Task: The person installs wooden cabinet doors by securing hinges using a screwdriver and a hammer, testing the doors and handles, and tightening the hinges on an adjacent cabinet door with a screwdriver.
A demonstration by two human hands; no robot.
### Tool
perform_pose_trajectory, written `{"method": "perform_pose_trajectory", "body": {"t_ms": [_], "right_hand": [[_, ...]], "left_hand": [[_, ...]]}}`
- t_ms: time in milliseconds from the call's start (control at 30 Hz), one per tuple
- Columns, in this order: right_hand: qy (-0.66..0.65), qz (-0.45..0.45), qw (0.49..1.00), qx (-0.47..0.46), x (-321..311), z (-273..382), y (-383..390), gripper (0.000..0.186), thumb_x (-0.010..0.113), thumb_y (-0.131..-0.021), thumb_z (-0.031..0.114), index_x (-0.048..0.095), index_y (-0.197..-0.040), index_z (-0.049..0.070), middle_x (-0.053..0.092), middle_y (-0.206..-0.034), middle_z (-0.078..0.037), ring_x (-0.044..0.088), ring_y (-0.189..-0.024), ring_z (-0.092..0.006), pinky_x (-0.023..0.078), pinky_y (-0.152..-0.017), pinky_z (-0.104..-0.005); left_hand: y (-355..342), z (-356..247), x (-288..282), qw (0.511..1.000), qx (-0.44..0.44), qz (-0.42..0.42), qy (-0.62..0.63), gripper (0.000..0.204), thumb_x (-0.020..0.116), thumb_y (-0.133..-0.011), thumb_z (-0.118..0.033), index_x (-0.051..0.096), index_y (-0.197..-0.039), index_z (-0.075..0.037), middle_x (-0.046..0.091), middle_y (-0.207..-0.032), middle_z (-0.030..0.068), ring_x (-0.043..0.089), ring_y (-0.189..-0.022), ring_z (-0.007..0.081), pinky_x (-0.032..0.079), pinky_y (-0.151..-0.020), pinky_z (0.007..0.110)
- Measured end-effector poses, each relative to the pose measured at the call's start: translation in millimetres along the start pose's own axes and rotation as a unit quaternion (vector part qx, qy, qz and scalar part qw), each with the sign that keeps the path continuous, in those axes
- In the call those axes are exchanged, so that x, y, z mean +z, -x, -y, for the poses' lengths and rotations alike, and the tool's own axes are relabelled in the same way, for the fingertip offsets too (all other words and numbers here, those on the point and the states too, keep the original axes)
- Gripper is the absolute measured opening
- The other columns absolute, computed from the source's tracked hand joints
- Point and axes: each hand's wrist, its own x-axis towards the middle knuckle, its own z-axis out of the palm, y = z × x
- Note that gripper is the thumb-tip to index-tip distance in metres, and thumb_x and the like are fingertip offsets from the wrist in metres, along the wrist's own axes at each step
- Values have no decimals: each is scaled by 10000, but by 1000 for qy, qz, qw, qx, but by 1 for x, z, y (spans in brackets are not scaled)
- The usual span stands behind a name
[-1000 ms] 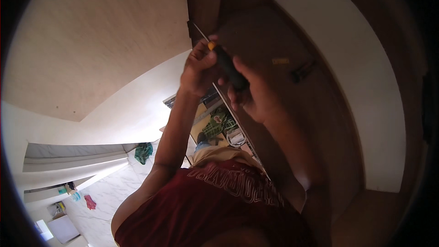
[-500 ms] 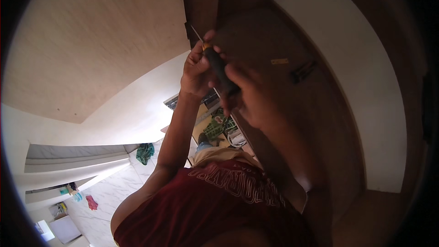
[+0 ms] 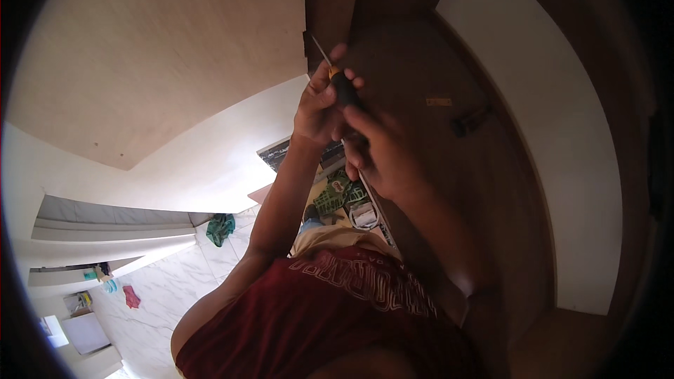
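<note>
A screwdriver point(image 3: 345, 89) with a black handle, yellow collar and thin metal shaft slants up and left between my hands. My left hand point(image 3: 314, 114) is curled about its front part, with some fingertips showing beyond the handle. Lower down, my right hand point(image 3: 385, 151) closes on the rear of the handle and hides its end. The tip points toward a small dark fitting point(image 3: 307, 43) on the edge of a pale wooden panel point(image 3: 203, 49). Whether the tip touches the fitting, I cannot tell.
Dark brown cabinet boards surround the work, with a curved white panel point(image 3: 547, 112) at the right. A dark object point(image 3: 470, 121) and a small yellowish strip point(image 3: 439, 102) lie beyond my right hand. Below are a green crate point(image 3: 337, 196), a green cloth point(image 3: 220, 229) and a red cloth point(image 3: 131, 297).
The panel edge, my hands and the screwdriver all appear slightly farther right. My right hand now covers more of the handle and sits closer to my left hand.
</note>
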Motion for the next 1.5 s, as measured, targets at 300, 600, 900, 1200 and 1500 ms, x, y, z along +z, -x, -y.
{"method": "perform_pose_trajectory", "body": {"t_ms": [300, 600, 900, 1200, 1500], "right_hand": [[107, -48, 982, -147, -5, 0, 5, 402, 653, -946, 163, 482, -1288, 39, 669, -973, -190, 683, -671, -281, 535, -539, -395], [469, -132, 805, -339, -10, -10, 1, 339, 706, -905, 118, 560, -1201, 44, 656, -1067, -166, 671, -997, -264, 520, -849, -423], [-335, 51, 935, 102, -7, -17, 5, 304, 544, -1032, 321, 552, -1178, 54, 659, -1013, -142, 654, -619, -183, 495, -455, -309], [438, -143, 795, -394, 3, -13, 1, 303, 676, -951, 108, 537, -1216, 60, 658, -1019, -132, 678, -892, -188, 571, -661, -308], [-228, 12, 967, 109, -10, -15, 14, 345, 648, -973, 115, 497, -1275, 43, 629, -1061, -135, 653, -964, -191, 587, -690, -348]], "left_hand": [[1, -13, -15, 996, -76, 44, -33, 834, 745, -899, -125, 250, -1569, -90, 619, -1240, 135, 663, -1077, 245, 571, -623, 280], [-2, 3, 21, 998, -46, -49, 2, 790, 721, -900, -87, 280, -1556, -79, 648, -1129, 91, 647, -1070, 230, 557, -880, 349], [-8, -3, -6, 997, -19, 70, 31, 838, 735, -896, -112, 238, -1567, -42, 643, -1165, 108, 648, -1113, 269, 580, -910, 373], [-2, -15, 5, 997, -73, 17, -34, 848, 750, -899, -145, 232, -1563, -43, 637, -1181, 138, 652, -1137, 304, 570, -958, 421], [-10, 0, 22, 999, -24, -21, 7, 734, 747, -893, -100, 363, -1519, -84, 627, -1266, 156, 659, -1122, 299, 548, -990, 424]]}}
